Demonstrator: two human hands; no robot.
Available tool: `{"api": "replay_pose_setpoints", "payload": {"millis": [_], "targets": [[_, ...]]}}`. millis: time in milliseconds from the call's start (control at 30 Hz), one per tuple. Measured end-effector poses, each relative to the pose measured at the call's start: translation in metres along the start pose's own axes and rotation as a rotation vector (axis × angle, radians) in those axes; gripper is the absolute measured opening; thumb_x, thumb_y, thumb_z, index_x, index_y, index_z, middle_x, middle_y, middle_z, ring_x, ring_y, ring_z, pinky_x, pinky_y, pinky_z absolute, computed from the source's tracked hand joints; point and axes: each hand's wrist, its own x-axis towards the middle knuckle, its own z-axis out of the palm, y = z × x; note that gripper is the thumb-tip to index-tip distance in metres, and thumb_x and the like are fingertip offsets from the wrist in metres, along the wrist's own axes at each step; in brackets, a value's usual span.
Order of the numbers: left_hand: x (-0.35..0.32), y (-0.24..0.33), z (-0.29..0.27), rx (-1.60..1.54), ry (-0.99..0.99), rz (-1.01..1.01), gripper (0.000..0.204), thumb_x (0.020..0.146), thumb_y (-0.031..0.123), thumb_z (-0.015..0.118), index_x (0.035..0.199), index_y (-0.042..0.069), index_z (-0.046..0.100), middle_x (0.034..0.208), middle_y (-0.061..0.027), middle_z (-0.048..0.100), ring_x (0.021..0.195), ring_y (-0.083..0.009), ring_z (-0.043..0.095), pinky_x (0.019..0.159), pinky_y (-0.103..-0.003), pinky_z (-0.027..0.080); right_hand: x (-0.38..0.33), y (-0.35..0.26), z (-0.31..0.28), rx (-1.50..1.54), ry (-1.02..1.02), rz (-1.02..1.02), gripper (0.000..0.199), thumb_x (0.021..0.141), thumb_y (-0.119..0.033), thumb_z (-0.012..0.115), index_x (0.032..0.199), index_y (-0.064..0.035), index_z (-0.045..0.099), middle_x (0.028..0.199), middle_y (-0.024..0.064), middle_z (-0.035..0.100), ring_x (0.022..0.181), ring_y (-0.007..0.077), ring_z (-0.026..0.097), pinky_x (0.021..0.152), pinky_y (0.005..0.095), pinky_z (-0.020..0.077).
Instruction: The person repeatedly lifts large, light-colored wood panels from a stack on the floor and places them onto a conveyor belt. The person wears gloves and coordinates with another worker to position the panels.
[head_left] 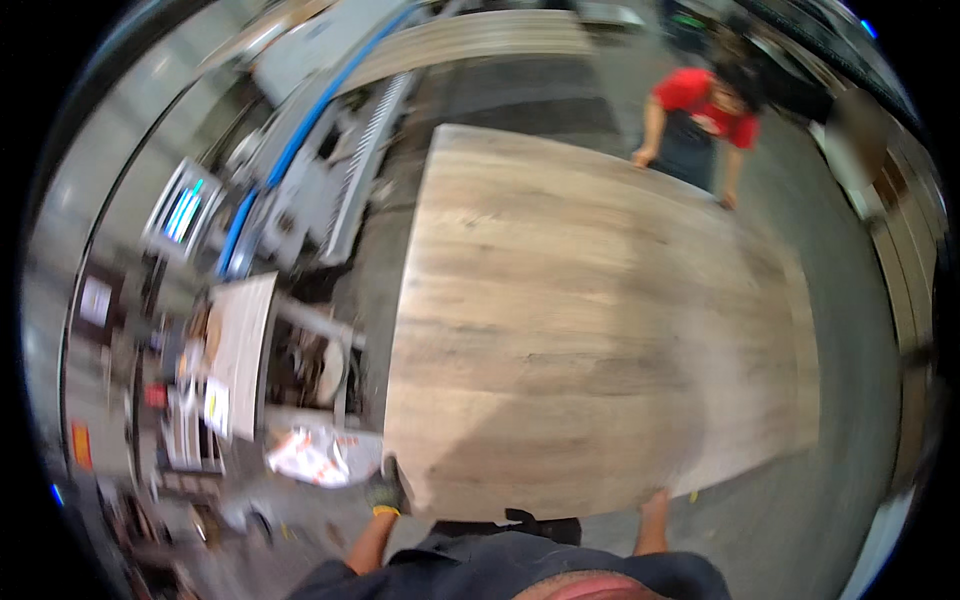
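A large wood-grain panel (560,300) spans the space in front of me, held out flat or nearly so. My left hand (386,490), in a dark glove with a yellow cuff, is closed on its near left corner. Further right, my right hand (655,502) grips the near edge; its fingers are mostly hidden by the panel. Across from me a person in a red shirt (688,95) and dark apron has both hands at the far edge.
At the left stands a machine with a blue rail (292,140) and a lit screen (183,213). Nearer are a cart with boards (240,350) and a white plastic sheet (318,455). More wood-grain boards (480,42) lie at the back. Stacked panels (900,260) line the right side.
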Motion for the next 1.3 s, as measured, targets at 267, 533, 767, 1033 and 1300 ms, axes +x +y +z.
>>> {"api": "replay_pose_setpoints", "payload": {"millis": [267,533,767,1033,1300], "targets": [[0.057,-0.147,-0.043,-0.054,-0.021,-0.331,0.036,0.095,0.035,0.031,0.119,0.02,0.053,0.102,-0.0173,0.062,0.083,-0.035,0.061,0.073,-0.046,0.047,-0.108,0.073,0.111,0.158,-0.256,0.348,0.051,0.085,-0.037,0.036,0.125,-0.0078,0.046,0.132,0.0106,0.046,0.119,0.0309,0.044,0.096,0.0487,0.0383],[0.083,-0.336,-0.107,0.01,-0.082,-0.304,0.038,0.093,0.019,0.034,0.129,0.026,0.047,0.104,-0.0144,0.061,0.088,-0.0317,0.062,0.076,-0.042,0.049,-0.239,0.178,0.218,-0.182,-0.257,0.436,0.051,0.087,-0.041,0.034,0.125,-0.0101,0.049,0.132,0.0102,0.048,0.118,0.0339,0.047,0.098,0.051,0.0375],[0.111,-0.491,-0.124,-0.819,-0.105,-0.482,0.056,0.083,0.047,0.059,0.106,-0.004,0.06,0.089,-0.0161,0.065,0.079,-0.022,0.06,0.074,-0.031,0.047,-0.317,0.298,0.276,-0.215,-0.234,0.38,0.059,0.091,-0.048,0.022,0.132,-0.0098,0.04,0.137,0.0103,0.042,0.118,0.0342,0.046,0.095,0.0519,0.0392],[0.028,-0.526,-0.05,-2.611,0.541,-0.524,0.079,0.085,0.067,0.031,0.139,0.009,0.035,0.143,-0.0155,0.033,0.126,-0.033,0.039,0.103,-0.046,0.034,-0.412,0.385,0.329,-0.22,-0.123,0.364,0.065,0.089,-0.052,0.015,0.134,-0.012,0.041,0.141,0.0089,0.039,0.125,0.0324,0.04,0.102,0.0506,0.0308],[-0.052,-0.119,0.112,-2.554,0.036,-0.937,0.057,0.09,0.046,0.049,0.129,0.005,0.042,0.126,-0.0108,0.048,0.11,-0.0254,0.047,0.097,-0.039,0.038,-0.485,0.461,0.39,-0.036,-0.178,0.32,0.059,0.091,-0.053,0.029,0.129,-0.0105,0.042,0.138,0.0098,0.041,0.122,0.0302,0.043,0.102,0.0472,0.0347]]}}
